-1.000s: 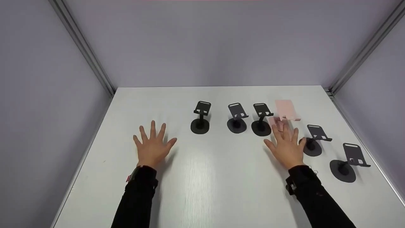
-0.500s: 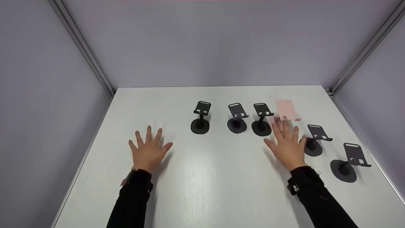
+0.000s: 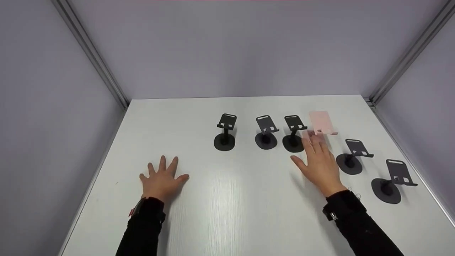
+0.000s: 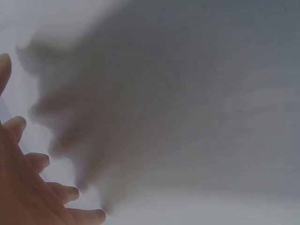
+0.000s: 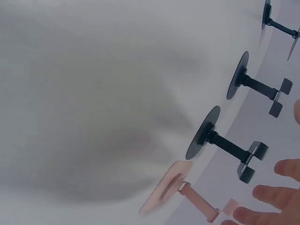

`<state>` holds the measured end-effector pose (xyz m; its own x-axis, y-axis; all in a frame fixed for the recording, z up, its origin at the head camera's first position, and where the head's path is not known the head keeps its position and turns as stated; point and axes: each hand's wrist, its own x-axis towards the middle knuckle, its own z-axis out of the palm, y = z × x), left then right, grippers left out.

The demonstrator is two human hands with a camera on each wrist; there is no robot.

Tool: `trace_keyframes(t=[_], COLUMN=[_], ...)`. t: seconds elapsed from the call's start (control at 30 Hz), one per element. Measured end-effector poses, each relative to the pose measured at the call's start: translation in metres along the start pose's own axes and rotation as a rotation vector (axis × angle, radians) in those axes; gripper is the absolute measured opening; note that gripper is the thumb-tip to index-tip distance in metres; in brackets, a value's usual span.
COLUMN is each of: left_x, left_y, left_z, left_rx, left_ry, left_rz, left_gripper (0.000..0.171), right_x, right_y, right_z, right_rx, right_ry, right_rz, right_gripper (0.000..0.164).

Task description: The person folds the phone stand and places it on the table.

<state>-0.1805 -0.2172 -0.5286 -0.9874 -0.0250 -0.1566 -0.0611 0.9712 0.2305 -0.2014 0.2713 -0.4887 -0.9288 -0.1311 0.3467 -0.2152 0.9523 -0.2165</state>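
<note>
My left hand (image 3: 160,182) is spread palm down low over the left part of the table, holding nothing; its fingers (image 4: 37,161) and their shadow show in the left wrist view. My right hand (image 3: 321,167) reaches toward a pink phone stand (image 3: 321,122), its straight fingertips overlapping the stand's base in the head view. In the right wrist view the fingers (image 5: 274,196) are beside the pink stand's stem (image 5: 198,200). Just left of that hand is a black phone stand (image 3: 293,142). To its right stands a dark grey phone stand (image 3: 350,164).
Another dark grey phone stand (image 3: 385,190) is near the right table edge. Further left along the back are a grey phone stand (image 3: 266,140) and a black one (image 3: 224,141). Pale walls (image 3: 227,49) enclose the white table (image 3: 220,199) at the back and sides.
My left hand has moved back toward me, slightly left, and lower. My right hand has drawn its fingers closer together and shifted slightly left. The phone stands have not moved.
</note>
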Motion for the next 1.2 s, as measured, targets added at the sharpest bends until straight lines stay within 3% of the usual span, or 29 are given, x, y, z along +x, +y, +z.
trace_keyframes(t=[0.3,0.53,0.83,1.2], left_x=[-0.003,0.000,0.002,0.006], left_y=[-0.002,-0.002,0.000,-0.003], left_z=[0.001,0.000,0.003,0.004], left_rx=[-0.003,-0.004,-0.001,-0.008], left_ry=[-0.009,-0.011,0.053,0.063], left_rz=[0.003,-0.008,0.007,0.004], left_gripper=[0.086,0.087,0.085,0.088], right_x=[0.014,0.033,0.055,0.069], right_y=[-0.008,0.004,0.029,0.051], right_z=[-0.031,-0.054,-0.068,-0.048], right_rx=[0.006,0.016,0.026,0.033], right_ry=[0.121,0.127,-0.033,-0.208], right_rz=[-0.096,-0.037,0.088,0.180], right_gripper=[0.068,0.066,0.072,0.081])
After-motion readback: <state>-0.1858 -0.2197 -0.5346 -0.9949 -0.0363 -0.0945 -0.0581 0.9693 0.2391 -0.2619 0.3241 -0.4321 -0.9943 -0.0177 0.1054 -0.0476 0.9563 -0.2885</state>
